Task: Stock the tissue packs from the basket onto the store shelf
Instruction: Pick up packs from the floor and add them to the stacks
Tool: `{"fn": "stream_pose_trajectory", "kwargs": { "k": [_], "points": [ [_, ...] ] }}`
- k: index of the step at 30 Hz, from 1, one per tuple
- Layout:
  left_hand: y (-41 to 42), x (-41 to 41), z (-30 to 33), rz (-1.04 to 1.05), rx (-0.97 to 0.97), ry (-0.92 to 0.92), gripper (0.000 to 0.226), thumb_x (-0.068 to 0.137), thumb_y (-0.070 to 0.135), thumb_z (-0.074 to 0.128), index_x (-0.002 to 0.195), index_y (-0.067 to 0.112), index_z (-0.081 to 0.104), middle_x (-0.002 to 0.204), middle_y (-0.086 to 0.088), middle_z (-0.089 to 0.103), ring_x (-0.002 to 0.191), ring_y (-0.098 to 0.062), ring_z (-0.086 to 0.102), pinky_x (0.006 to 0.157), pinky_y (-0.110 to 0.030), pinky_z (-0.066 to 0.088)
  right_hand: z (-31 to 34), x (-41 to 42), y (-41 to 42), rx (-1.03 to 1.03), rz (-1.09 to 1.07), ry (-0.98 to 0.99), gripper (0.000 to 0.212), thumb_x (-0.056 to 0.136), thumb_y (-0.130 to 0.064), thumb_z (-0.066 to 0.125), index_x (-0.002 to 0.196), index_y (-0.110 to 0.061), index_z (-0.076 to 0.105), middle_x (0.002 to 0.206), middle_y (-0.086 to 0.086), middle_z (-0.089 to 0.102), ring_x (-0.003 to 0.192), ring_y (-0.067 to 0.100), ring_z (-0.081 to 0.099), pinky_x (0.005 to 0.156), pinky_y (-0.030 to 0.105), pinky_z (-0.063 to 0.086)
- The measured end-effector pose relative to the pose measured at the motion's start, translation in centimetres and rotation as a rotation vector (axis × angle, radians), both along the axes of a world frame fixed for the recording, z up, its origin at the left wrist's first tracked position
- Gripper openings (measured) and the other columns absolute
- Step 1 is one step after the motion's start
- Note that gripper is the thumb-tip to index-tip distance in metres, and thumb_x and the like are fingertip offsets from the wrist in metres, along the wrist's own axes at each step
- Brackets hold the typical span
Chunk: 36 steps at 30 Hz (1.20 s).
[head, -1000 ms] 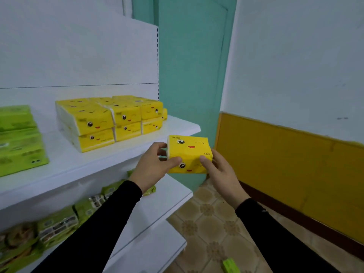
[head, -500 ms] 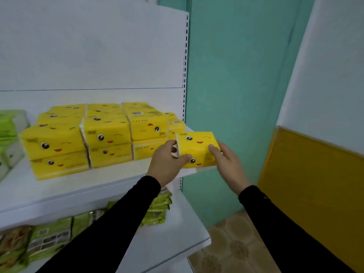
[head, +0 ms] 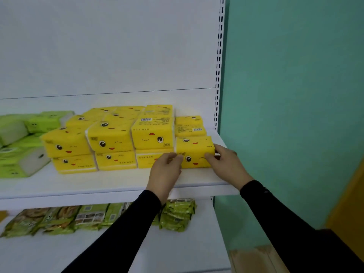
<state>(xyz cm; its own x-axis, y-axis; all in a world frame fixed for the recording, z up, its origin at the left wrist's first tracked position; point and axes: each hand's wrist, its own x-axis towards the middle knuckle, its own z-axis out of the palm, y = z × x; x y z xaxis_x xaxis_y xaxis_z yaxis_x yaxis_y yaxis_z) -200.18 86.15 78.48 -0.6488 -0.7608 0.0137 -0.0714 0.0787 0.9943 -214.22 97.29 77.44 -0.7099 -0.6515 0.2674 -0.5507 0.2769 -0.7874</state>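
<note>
Tissue pack [head: 194, 152] now down on the shelf [head: 110, 184], right end of the yellow row; a second ago it was mid-air. Left hand [head: 165, 170] and right hand [head: 226, 164] still pinch its ends with their fingers. Judging placement nearly done, release next.

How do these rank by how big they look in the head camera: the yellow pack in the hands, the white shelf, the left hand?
1. white shelf, by far.
2. yellow pack.
3. left hand, close to the pack in apparent size and nearer the camera, so that order is unsure.
</note>
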Motion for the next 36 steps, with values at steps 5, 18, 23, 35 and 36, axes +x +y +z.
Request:
{"fn": "stream_pose_trajectory", "kwargs": {
  "k": [5,18,23,35,36],
  "points": [
    [0.9,-0.2,1.1,-0.094,0.354,0.128,0.049,0.102,0.037,0.045,0.142,0.009,0.042,0.137,-0.008,0.05,0.125,-0.027,0.05,0.106,-0.039,0.042,0.8,-0.8,-0.3,0.023,0.036,-0.126,0.022,0.099,-0.021,0.049,0.117,-0.026,0.061,0.103,-0.008,0.062,0.086,0.007,0.054,0.065,0.005,0.034],
    [-1.1,2.3,0.8,-0.201,0.351,0.153,0.061,0.1,0.049,0.039,0.147,0.011,0.038,0.147,-0.008,0.045,0.131,-0.027,0.047,0.108,-0.041,0.039,1.1,-0.8,-0.4,-0.102,-0.091,-0.136,0.058,0.098,-0.034,0.055,0.15,-0.016,0.037,0.152,0.001,0.042,0.133,0.019,0.046,0.096,0.026,0.036],
    [-3.3,7.2,1.2,-0.111,0.122,0.129,0.048,0.099,0.048,0.04,0.137,0.019,0.049,0.138,0.0,0.055,0.122,-0.015,0.055,0.102,-0.035,0.042,2.7,2.5,-1.2,-0.382,-0.104,-0.003,0.047,0.099,-0.03,0.057,0.143,-0.018,0.047,0.144,-0.002,0.049,0.124,0.01,0.052,0.084,0.004,0.039],
    [-11.6,30.8,-2.4,0.171,-0.222,-0.064,0.054,0.093,0.059,0.046,0.141,0.033,0.047,0.144,0.014,0.049,0.132,-0.003,0.045,0.113,-0.036,0.035,-2.2,23.9,-10.9,-0.233,0.262,-0.081,0.044,0.098,-0.033,0.054,0.141,-0.024,0.05,0.139,-0.01,0.052,0.116,0.003,0.052,0.071,-0.007,0.036],
    [-12.6,33.6,-3.1,0.184,-0.222,-0.069,0.053,0.096,0.055,0.046,0.143,0.032,0.044,0.145,0.014,0.047,0.131,-0.002,0.045,0.111,-0.031,0.035,-3.1,26.3,-12.1,-0.208,0.281,-0.097,0.043,0.099,-0.033,0.054,0.141,-0.024,0.05,0.138,-0.011,0.052,0.116,0.003,0.052,0.072,-0.005,0.037]
  ]
}}
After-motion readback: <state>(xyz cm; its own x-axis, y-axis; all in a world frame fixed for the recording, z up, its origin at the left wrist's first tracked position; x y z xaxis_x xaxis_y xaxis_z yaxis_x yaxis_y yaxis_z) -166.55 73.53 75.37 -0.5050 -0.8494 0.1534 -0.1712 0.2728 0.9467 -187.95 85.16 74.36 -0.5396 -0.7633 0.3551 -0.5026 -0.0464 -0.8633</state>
